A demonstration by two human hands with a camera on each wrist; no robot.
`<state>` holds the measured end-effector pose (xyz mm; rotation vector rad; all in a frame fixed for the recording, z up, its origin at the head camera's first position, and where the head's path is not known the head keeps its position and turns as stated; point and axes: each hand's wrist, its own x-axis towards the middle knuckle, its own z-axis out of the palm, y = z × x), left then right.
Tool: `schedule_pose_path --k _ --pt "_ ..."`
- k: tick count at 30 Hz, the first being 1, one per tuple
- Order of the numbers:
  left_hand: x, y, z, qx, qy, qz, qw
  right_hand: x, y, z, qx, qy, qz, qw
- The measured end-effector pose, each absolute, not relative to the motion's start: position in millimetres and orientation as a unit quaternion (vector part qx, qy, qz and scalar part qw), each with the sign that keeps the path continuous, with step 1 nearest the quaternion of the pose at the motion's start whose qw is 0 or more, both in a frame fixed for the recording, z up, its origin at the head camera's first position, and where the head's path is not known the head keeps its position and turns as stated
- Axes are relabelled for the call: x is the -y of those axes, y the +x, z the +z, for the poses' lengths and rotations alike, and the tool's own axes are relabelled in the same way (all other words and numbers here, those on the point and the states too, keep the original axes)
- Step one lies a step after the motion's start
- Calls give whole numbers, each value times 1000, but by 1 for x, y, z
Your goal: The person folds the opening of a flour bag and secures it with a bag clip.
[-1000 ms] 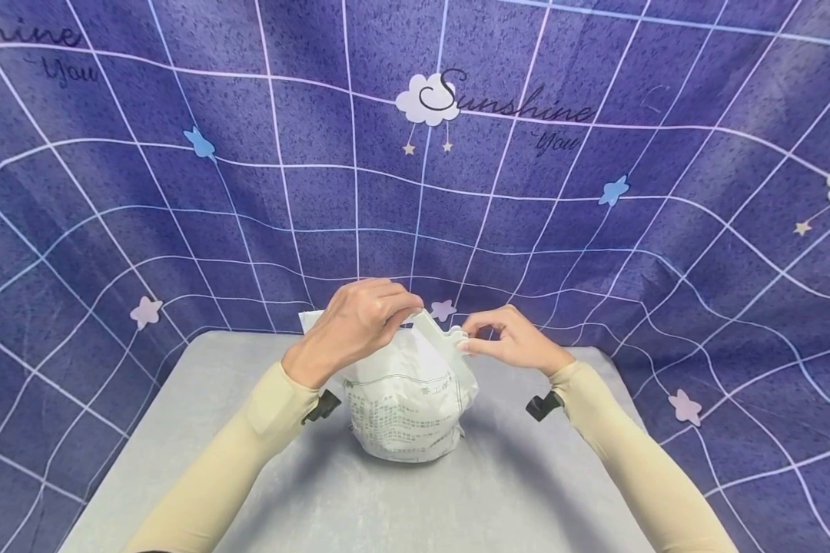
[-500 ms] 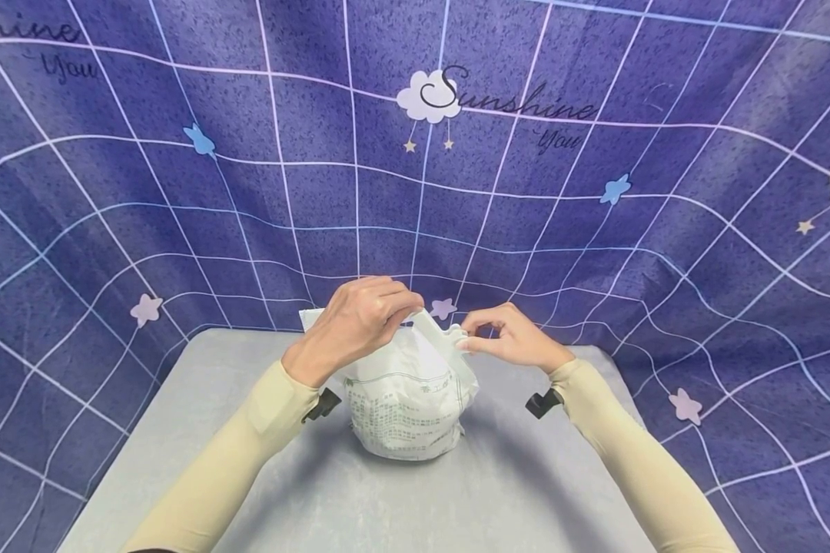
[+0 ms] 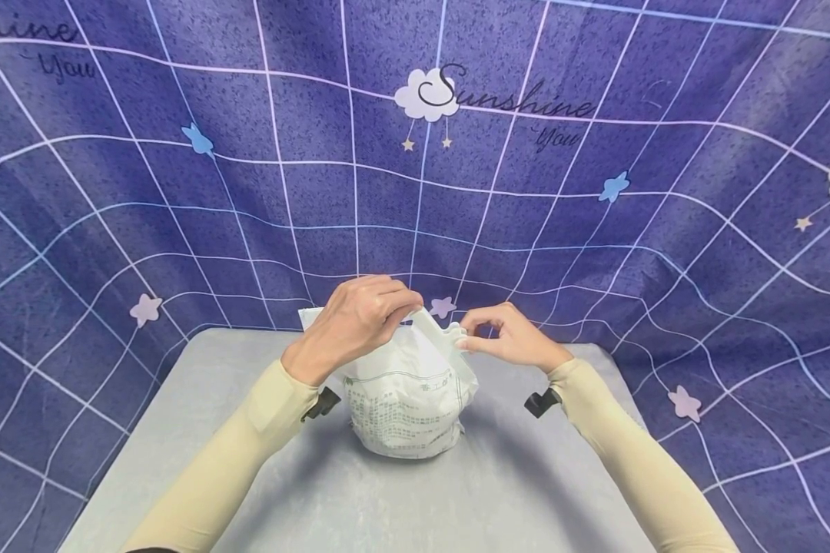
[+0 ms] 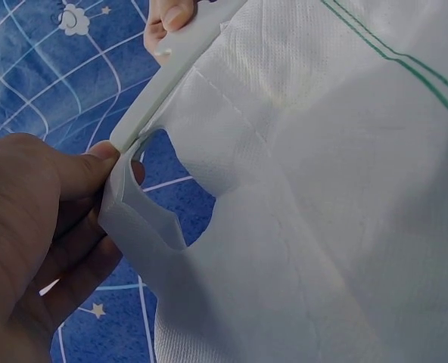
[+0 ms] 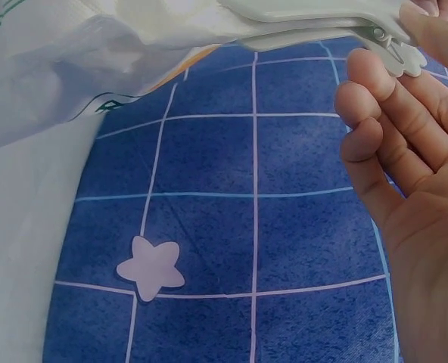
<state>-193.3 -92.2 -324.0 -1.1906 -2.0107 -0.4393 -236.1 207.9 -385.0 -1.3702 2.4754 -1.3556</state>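
Note:
A plump white woven bag (image 3: 404, 415) with printed lettering stands on the table, its top drawn upward. A long pale bag clip (image 5: 307, 17) lies along the bag's top edge. With thumb and fingers my left hand (image 3: 360, 319) pinches the bag's edge beside a cut-out handle hole, the thumb tip right at the clip's far end in the left wrist view. On the other side, my right hand (image 3: 515, 339) pinches the clip's scalloped end, where a small metal spring shows in the right wrist view. The left hand covers part of the bag's top in the head view.
The grey table (image 3: 249, 491) extends around the bag and toward me. Behind and to both sides hangs a blue gridded curtain (image 3: 318, 184) with stars and clouds. Dark wrist mounts (image 3: 542, 403) sit below both wrists.

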Motion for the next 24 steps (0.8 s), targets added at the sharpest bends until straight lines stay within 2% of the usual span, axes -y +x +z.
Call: schedule_pose_path --k 24 --pt "91 -194 -324 789 -463 -172 366 -205 -230 -391 -785 -414 -461 -1"
